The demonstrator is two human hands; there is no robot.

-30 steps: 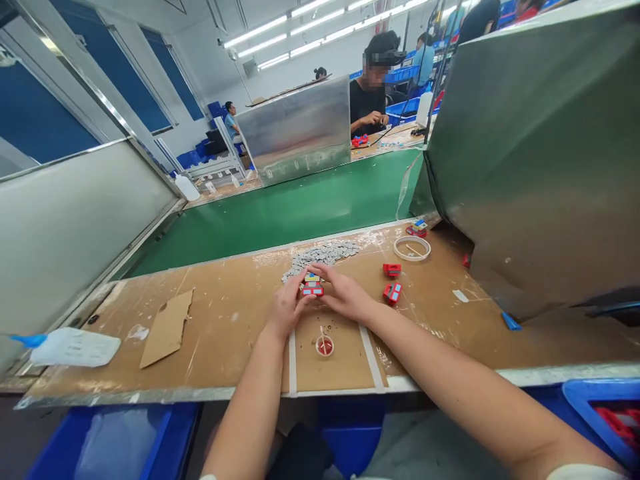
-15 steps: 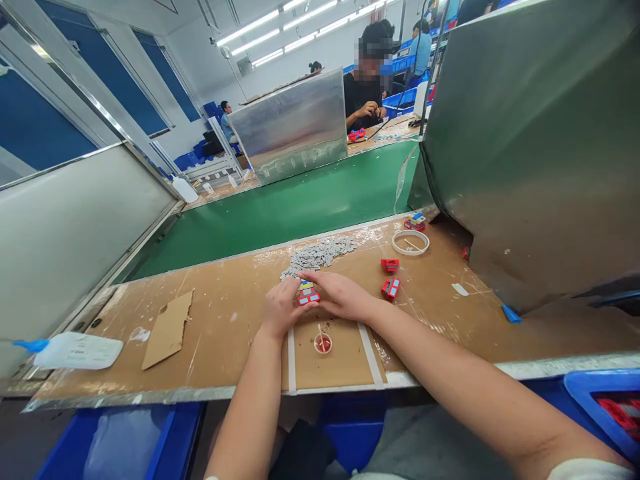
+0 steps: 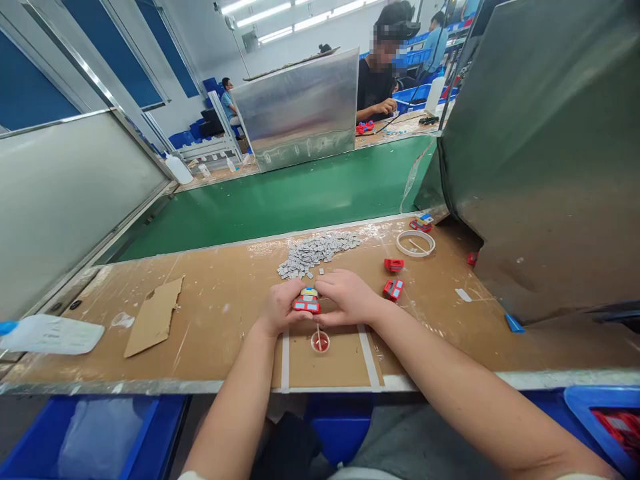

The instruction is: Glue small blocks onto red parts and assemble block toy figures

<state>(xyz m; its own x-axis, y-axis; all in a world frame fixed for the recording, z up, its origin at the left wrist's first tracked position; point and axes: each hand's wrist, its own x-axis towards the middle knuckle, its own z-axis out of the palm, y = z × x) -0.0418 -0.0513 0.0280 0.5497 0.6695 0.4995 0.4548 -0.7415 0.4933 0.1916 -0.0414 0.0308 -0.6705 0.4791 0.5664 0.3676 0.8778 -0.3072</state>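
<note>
Between my two hands is a small red toy car body (image 3: pixel 307 305) with grey windows and a yellow and blue top. My left hand (image 3: pixel 281 308) grips its left side, fingers curled round it. My right hand (image 3: pixel 349 298) has its thumb and fingertips against the right side. Just below the hands stands a small round cup (image 3: pixel 320 342) of red liquid with a thin stick in it. Beyond the fingers lies a heap of small grey pieces (image 3: pixel 320 252). To the right of my right hand sit two more red toy parts, one nearer (image 3: pixel 393 289) and one farther (image 3: pixel 394 265).
A white ring (image 3: pixel 415 243) and another toy car (image 3: pixel 421 223) lie at the back right. Left are a cardboard piece (image 3: pixel 155 317) and a white bottle (image 3: pixel 53 335). A green belt (image 3: pixel 300 190) runs behind the table; metal panels (image 3: pixel 540 167) flank it. A co-worker (image 3: pixel 380 87) sits beyond.
The view has shifted slightly. My hands have come a little nearer with the toy car, and the right hand's fingers have drawn back from over its top to its side.
</note>
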